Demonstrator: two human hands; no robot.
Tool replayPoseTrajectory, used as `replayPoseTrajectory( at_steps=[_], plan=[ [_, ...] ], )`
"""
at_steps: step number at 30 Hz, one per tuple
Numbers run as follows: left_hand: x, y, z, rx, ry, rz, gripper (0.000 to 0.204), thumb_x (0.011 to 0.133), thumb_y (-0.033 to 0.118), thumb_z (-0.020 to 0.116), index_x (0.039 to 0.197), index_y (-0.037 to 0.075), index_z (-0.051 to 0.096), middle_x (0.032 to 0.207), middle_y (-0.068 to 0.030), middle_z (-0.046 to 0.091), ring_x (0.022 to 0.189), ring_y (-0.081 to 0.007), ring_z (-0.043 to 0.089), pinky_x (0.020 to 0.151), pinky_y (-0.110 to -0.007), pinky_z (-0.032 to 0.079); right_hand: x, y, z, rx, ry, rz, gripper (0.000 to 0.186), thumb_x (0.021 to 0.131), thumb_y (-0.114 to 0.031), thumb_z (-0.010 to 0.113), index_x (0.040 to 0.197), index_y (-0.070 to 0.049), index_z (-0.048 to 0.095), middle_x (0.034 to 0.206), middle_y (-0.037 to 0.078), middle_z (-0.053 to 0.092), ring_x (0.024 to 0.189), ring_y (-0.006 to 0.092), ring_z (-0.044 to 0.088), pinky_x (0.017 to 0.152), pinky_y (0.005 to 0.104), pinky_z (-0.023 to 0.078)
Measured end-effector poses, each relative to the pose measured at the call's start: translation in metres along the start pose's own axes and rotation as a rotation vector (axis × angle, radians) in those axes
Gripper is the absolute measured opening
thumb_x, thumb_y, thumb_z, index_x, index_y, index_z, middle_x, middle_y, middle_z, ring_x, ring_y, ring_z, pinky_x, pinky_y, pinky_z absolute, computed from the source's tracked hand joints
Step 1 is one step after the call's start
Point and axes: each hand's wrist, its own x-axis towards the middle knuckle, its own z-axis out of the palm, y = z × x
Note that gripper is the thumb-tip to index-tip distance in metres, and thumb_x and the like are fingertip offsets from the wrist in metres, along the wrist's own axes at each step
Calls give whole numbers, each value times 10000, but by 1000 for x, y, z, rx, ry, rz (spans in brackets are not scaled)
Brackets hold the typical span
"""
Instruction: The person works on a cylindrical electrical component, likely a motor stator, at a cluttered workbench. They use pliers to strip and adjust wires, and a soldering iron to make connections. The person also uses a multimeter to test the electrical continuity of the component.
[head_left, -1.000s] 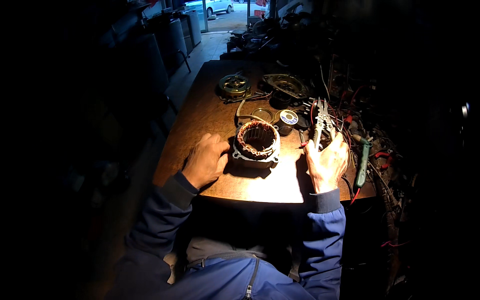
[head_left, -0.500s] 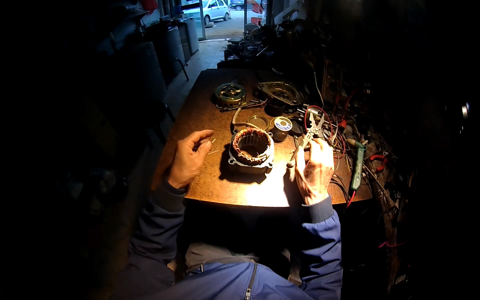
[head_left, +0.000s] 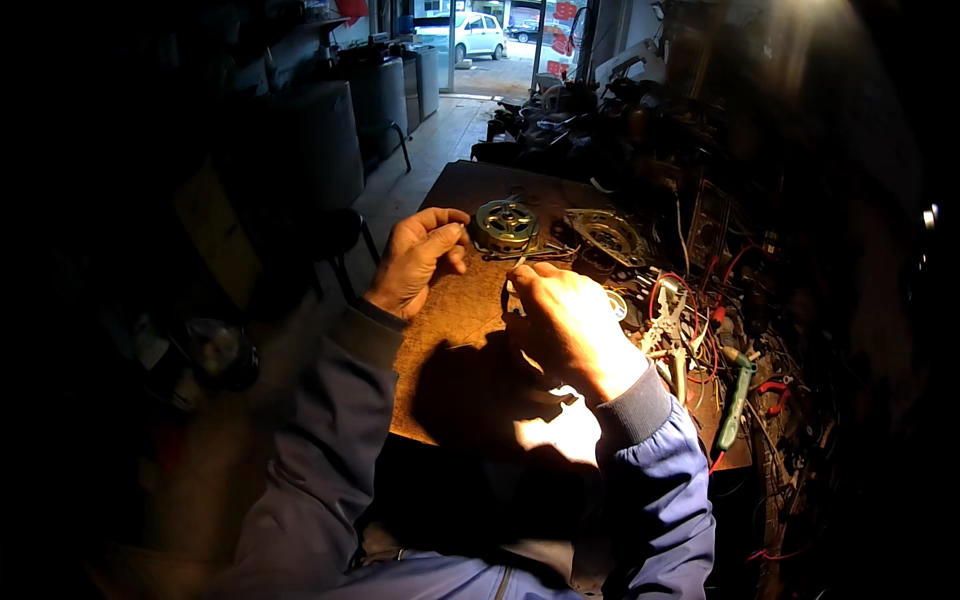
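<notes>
My left hand (head_left: 420, 260) is raised over the table's left side, thumb and fingertips pinched; what they hold, if anything, is too small to make out. My right hand (head_left: 572, 325) is curled over the middle of the table, where it and its shadow hide most of the copper-wound stator; a pale strip shows at its fingertips, and what it grips is unclear. A brass-coloured fanned housing (head_left: 507, 226) and a flanged cover (head_left: 605, 238) lie beyond my hands. The wire-stripping pliers (head_left: 664, 325) rest among wires to the right, near a round spool (head_left: 617, 307).
The wooden table (head_left: 430, 390) has a tangle of wires (head_left: 725, 290), a green-handled tool (head_left: 737, 405) and red-handled pliers (head_left: 778, 398) along its right. Dark machinery (head_left: 560, 120) is piled behind. At left stand cylinders (head_left: 325, 150) and chairs; an open doorway shows a white car (head_left: 470, 35).
My right hand has let go of the wire-stripping pliers and moved left over the stator. My left hand has risen and moved forward. The whole view has shifted.
</notes>
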Motion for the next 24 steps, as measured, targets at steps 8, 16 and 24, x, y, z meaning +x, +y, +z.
replayPoseTrajectory(
  at_steps=[8,16,24],
  plan=[
    [-11,-5,6,-99,-26,-107,222,1063,88,690,1266,9,651,1125,-101,758,964,-160,755,788,-256,629,6,7,10,385,390,20,63,913,-54,752,974,-36,748,880,163,723,792,367,734,700,411,591],
    [-22,-9,11,-361,20,-168,105,1077,174,692,1137,95,657,1087,-52,734,1015,-159,730,801,-265,621,-17,9,8,610,574,42,168,915,63,779,1076,16,772,854,114,742,743,190,743,688,283,573],
    [-32,7,14,-453,-308,-226,146,1032,147,747,1042,27,665,1412,-206,630,903,-139,709,627,-197,578,-17,5,14,277,842,-148,293,869,68,817,1138,-28,755,932,135,769,777,265,757,698,342,603]
  ],
)
